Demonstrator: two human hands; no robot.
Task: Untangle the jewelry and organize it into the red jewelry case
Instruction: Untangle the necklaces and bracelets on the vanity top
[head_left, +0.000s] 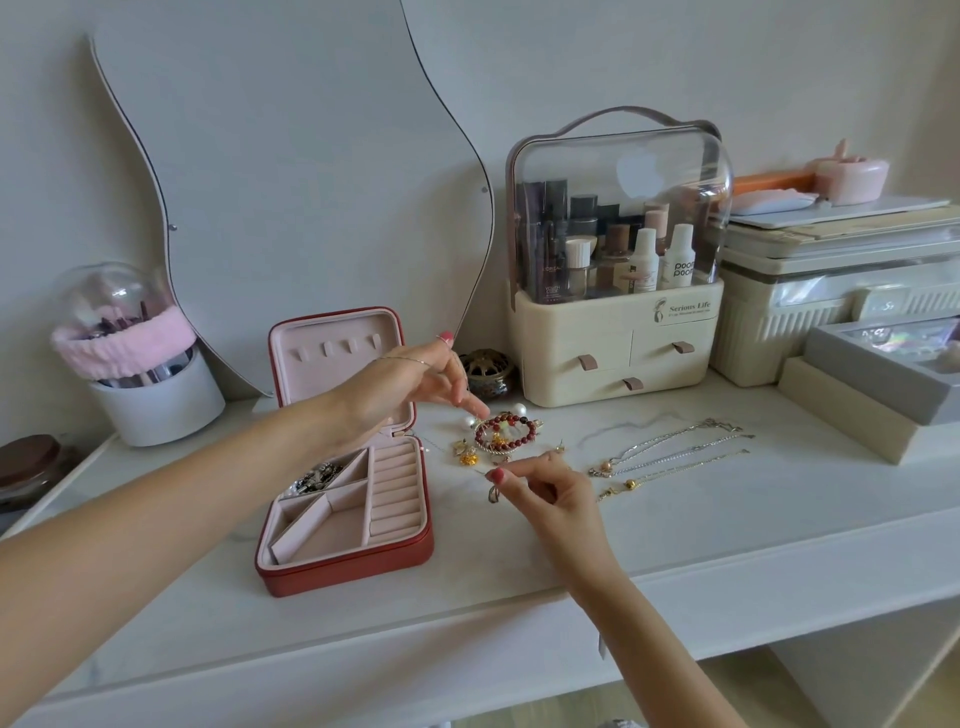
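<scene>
While the left hand (415, 382) hovers loosely open and the right hand (540, 486) pinches a fine chain, the tangle (501, 434) at centre frame remains; the red jewelry case (345, 519) holds little.

Open red jewelry case (347, 561) on white table (467, 613), both hands over tangled jewelry (501, 436), chains (670, 457) beside

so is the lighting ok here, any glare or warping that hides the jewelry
Head view: soft, even light with faint shadows; the bead bracelet and chains read clearly. Glare only on the clear cosmetics box lid. Wide-angle warping bends the table edge and mirror; the thin strand at the right hand is hard to see.
</scene>
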